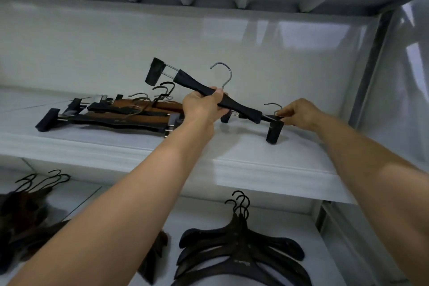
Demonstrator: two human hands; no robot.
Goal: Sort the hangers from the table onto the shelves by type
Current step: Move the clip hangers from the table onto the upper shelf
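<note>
My left hand (204, 105) grips the middle of a black clip hanger (243, 108) with a silver hook. It is held tilted above the upper white shelf (243, 160), left clip raised, right clip touching the shelf. My right hand (299, 114) pinches a second dark hanger (271, 117) with a silver hook, mostly hidden behind the first one's right end. A pile of black and brown clip hangers (111, 115) lies on the same shelf to the left.
On the lower shelf lie a stack of black coat hangers (239, 253) at centre right and dark brown hangers (25, 211) at the left. A grey metal upright (369, 76) bounds the shelf on the right, with shelf ribs overhead.
</note>
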